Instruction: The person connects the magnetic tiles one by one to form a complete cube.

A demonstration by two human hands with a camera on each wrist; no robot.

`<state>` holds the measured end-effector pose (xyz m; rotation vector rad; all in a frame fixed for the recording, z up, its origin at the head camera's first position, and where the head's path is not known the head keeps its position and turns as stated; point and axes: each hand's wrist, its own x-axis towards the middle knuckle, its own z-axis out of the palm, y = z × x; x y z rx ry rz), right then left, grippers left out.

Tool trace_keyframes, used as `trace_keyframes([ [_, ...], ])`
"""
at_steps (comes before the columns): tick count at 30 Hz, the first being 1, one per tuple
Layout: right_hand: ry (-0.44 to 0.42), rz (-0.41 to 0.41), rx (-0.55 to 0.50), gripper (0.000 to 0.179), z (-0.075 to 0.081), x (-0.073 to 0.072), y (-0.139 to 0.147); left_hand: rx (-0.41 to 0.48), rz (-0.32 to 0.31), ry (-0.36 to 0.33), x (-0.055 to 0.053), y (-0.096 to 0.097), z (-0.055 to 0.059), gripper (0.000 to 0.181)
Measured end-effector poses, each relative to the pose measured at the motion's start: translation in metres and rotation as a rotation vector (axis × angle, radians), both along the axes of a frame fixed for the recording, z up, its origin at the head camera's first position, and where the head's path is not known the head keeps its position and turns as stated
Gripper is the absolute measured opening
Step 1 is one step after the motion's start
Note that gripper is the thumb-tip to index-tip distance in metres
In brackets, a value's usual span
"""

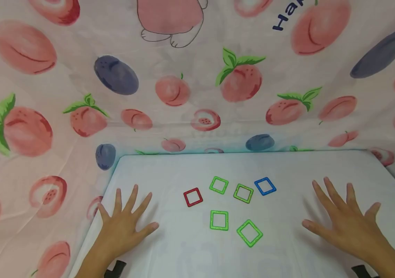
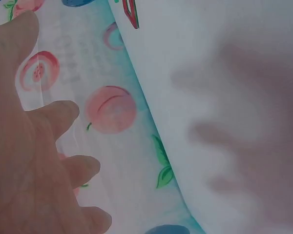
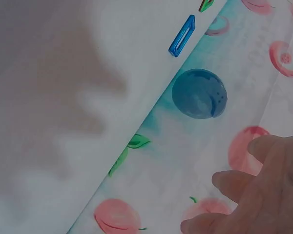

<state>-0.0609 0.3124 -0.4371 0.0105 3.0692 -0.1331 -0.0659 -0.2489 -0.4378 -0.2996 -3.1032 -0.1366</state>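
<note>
Several square plastic frames lie flat, apart from each other, near the middle of the white table. In the head view they are a red frame (image 1: 185, 197), a blue frame (image 1: 265, 194), and green ones such as the back green frame (image 1: 211, 183), the front left green frame (image 1: 219, 229) and the front right green frame (image 1: 244, 239). My left hand (image 1: 122, 227) is spread over the table's left side, nearest the red frame. My right hand (image 1: 348, 220), fingers spread, is over the right side, nearest the blue frame (image 3: 173, 48). Both hands hold nothing and cast shadows on the table.
The white table (image 1: 169, 247) ends at the back against a hanging cloth (image 1: 197, 65) printed with peaches and blue fruit. This cloth also runs along the left side. A dark strap piece (image 1: 115, 269) shows at the left wrist, another dark piece (image 1: 361, 271) at the right.
</note>
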Motion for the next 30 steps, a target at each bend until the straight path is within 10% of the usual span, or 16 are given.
trace_keyframes([
  [14,-0.092,0.126,-0.177,0.107,-0.007,-0.001,-0.038,0.117,-0.105,0.057,0.004,0.041,-0.009,0.073],
  [30,-0.068,0.338,-0.47,0.047,-0.017,-0.017,-0.09,0.336,-0.169,-0.055,-0.005,0.13,-0.013,0.049],
])
